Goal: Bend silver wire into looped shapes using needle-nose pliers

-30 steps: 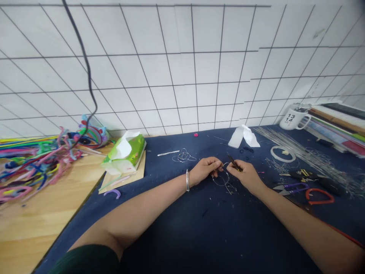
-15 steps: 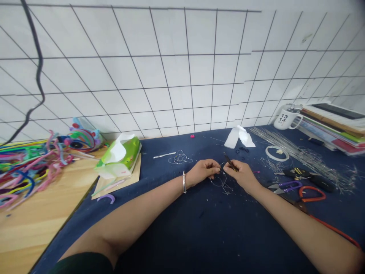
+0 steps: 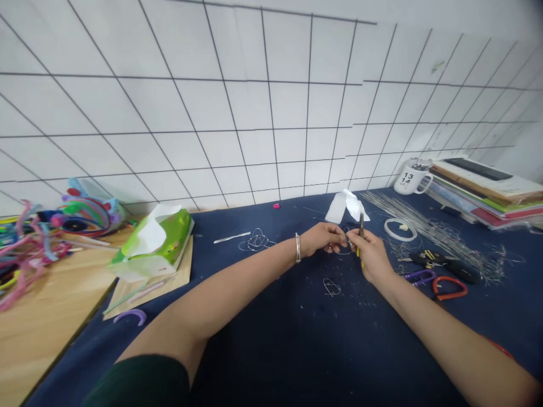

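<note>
My left hand (image 3: 326,239) has its fingertips pinched on a thin wire (image 3: 341,252), which bends into a loop between my hands. My right hand (image 3: 371,255) is right beside it, closed around small pliers (image 3: 361,226) with a dark tip pointing up and yellow handles below. Its fingertips meet the wire close to the left fingers. A small loose wire loop (image 3: 331,287) lies on the dark blue cloth (image 3: 271,339) below my hands. Tiny clippings are scattered around it.
Left: a tissue pack (image 3: 155,240), a purple curved piece (image 3: 130,316), and colourful pipe cleaners (image 3: 31,243). Behind my left forearm lies a wire coil (image 3: 257,242). Right: a white ring (image 3: 400,230), cutters (image 3: 441,263), red-handled scissors (image 3: 450,287), wire bundles (image 3: 428,226), a mug (image 3: 410,178).
Both hands have shifted right and slightly up in view with the wire and pliers. The pliers now point more upright. The small wire loop lies apart from my hands.
</note>
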Motion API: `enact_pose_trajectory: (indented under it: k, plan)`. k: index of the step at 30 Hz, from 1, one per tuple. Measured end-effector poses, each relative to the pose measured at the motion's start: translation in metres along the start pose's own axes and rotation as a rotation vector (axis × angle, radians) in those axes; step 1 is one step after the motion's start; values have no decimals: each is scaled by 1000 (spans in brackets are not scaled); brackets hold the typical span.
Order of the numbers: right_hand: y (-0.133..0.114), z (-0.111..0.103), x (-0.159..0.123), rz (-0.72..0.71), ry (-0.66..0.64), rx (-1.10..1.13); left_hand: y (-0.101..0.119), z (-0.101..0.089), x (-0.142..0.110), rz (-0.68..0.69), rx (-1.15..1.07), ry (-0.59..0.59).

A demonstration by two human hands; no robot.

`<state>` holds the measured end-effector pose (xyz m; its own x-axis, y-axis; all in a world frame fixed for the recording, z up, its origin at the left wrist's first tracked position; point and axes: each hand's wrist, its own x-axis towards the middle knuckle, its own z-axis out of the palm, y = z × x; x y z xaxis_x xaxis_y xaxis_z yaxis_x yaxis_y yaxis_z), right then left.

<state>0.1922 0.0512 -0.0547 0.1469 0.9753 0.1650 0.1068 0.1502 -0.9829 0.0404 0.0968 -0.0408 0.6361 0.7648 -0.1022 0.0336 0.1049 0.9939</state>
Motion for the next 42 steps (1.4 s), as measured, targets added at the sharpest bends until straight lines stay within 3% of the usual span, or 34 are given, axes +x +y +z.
enact_pose_trajectory:
  k: [4,11,16,25,30,42]
  plan:
    - [1,0,3,-8,-4,-36,6,-6,-4,26,5,19]
    - [-8,22,-8,4,-194,-144,-4,-47,-78,16,9,220]
    - [-21,45,-12,-23,-397,-287,-19,-53,-111,-12,-66,345]
    - [-17,54,-15,-167,-580,-497,-24,-34,-109,46,-25,431]
    - [-12,52,-23,-278,-556,-578,-25,-30,-108,66,-18,447]
    - [-13,48,-25,-259,-529,-568,-25,-23,-110,84,-64,451]
